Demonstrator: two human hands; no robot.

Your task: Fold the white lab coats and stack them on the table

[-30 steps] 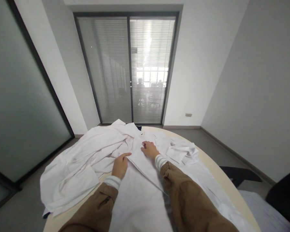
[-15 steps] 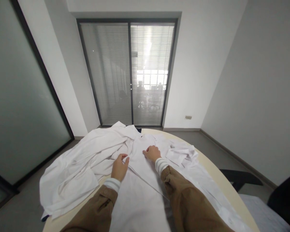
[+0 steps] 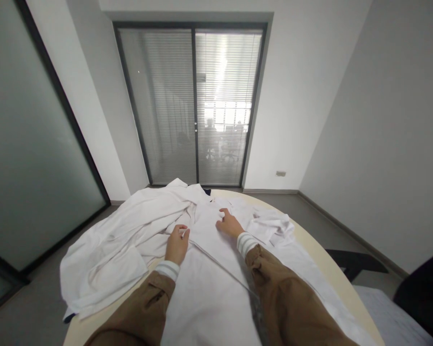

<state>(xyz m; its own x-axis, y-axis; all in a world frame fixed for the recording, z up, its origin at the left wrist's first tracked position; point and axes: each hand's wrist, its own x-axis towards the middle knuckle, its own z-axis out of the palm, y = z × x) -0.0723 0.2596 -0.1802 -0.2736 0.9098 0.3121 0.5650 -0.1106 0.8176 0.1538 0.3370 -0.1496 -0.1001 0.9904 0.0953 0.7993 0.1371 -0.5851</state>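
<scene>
A white shirt (image 3: 211, 269) lies spread over the table in front of me, a long folded edge running diagonally down its front. At the upper left end of that edge is my left hand (image 3: 177, 244), its thumb and forefinger curled together on the cloth. My right hand (image 3: 230, 224) rests on the upper part of the shirt, holding nothing, with thumb and forefinger apart. To the left, a second heap of white clothing (image 3: 108, 254) lies crumpled and hangs over the table's edge. Bunched white cloth (image 3: 272, 226) sits right of my right hand.
The pale round table (image 3: 334, 283) shows its rim at the right. Beyond it stand a dark chair part (image 3: 357, 261) and a grey surface (image 3: 386, 307). A glass door with blinds (image 3: 159, 120) is ahead, and a frosted panel (image 3: 32, 144) is at the left.
My right hand has opened its fingers and shifted slightly right and away from me. My left hand has moved a little left. The diagonal edge lies slightly more open.
</scene>
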